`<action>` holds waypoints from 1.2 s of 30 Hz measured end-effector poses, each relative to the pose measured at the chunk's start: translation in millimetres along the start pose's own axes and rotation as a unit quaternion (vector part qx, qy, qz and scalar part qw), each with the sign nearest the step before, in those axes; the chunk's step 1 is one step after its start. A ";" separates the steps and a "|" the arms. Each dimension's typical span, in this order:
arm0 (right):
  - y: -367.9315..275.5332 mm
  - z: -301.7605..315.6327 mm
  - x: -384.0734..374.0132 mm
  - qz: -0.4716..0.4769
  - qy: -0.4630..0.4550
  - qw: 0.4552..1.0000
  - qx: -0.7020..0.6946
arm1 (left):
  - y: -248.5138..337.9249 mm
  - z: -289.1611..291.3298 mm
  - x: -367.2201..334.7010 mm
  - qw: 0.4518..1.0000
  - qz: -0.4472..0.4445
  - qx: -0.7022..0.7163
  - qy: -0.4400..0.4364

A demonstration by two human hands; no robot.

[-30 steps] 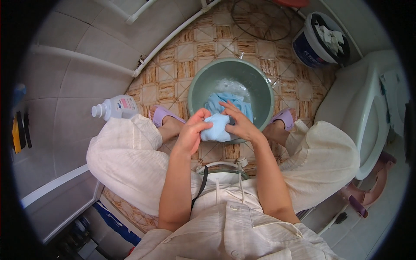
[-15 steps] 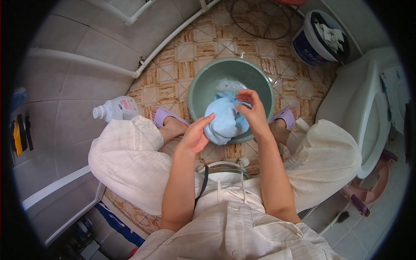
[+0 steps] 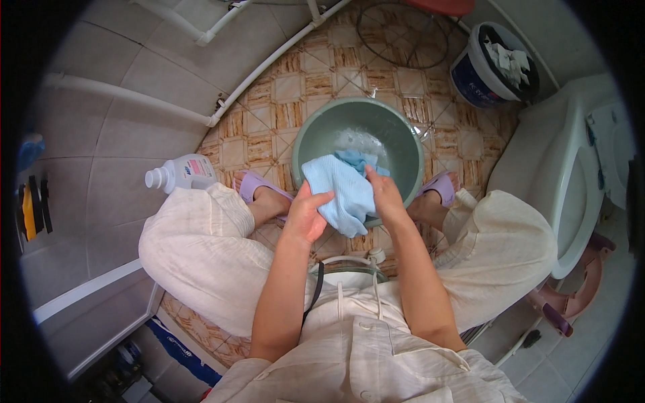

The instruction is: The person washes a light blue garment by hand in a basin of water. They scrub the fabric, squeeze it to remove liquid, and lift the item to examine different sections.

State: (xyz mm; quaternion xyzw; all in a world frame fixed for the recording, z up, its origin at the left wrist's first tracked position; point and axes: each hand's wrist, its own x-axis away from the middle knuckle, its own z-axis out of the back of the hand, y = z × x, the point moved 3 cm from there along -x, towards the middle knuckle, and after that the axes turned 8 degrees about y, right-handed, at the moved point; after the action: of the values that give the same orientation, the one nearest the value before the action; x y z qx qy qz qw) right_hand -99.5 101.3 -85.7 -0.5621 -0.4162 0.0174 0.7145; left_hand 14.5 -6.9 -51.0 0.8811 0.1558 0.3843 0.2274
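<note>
Between my hands is a light blue ribbed cloth [image 3: 341, 191], spread out over the near side of a green plastic basin [image 3: 314, 127]. My left hand [image 3: 308, 215] grips the cloth's left edge, thumb on top. At its right side, my right hand [image 3: 385, 193] pinches the fabric between thumb and fingers. The cloth's far part is bunched and hangs into the basin. Sudsy water [image 3: 359, 141] shows on the basin's bottom beyond it.
A whitish detergent bottle [image 3: 181, 174] stands left of my knee. A toilet [image 3: 574, 181] is at the right, with a waste bucket [image 3: 480, 74] beyond it. White pipes [image 3: 248, 94] run along the left wall. A red-seated stool [image 3: 443, 5] is at the far side.
The bunched cloth has been opened out and turned, so its flat ribbed side now shows. My right hand has lowered toward me and closed on its right edge.
</note>
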 end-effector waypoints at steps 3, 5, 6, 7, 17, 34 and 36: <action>-5.8 16.7 -5.8 -0.049 0.126 0.991 -0.025 | 0.4 3.1 -0.2 0.999 -0.013 -0.030 0.002; -9.4 26.5 -11.1 -0.048 0.143 0.964 -0.220 | -1.4 6.5 -2.7 0.999 0.009 -0.023 -0.028; -15.0 26.7 -6.9 -0.057 0.150 0.949 -0.270 | -2.6 5.9 -4.6 0.999 0.008 -0.021 -0.028; -17.2 21.0 -2.8 -0.057 0.150 0.950 -0.268 | -8.1 3.8 -7.9 0.995 0.073 0.069 -0.011; -20.4 -16.2 3.1 0.197 0.236 0.898 0.316 | -75.5 -7.4 -6.4 0.968 0.229 0.034 0.094; -16.5 -36.4 12.8 0.300 0.206 0.869 0.336 | -63.6 -12.1 -15.1 0.978 0.187 0.069 0.070; -17.8 -24.5 3.4 0.242 0.245 0.871 0.349 | -70.2 -2.6 -14.1 0.976 0.188 0.034 0.102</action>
State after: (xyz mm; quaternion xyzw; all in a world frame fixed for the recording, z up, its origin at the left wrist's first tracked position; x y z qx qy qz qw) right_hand -90.1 77.0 -69.6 -0.3454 -0.0454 0.1957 0.9167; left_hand -3.7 47.0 -94.6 0.8579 0.0230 0.5026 0.1045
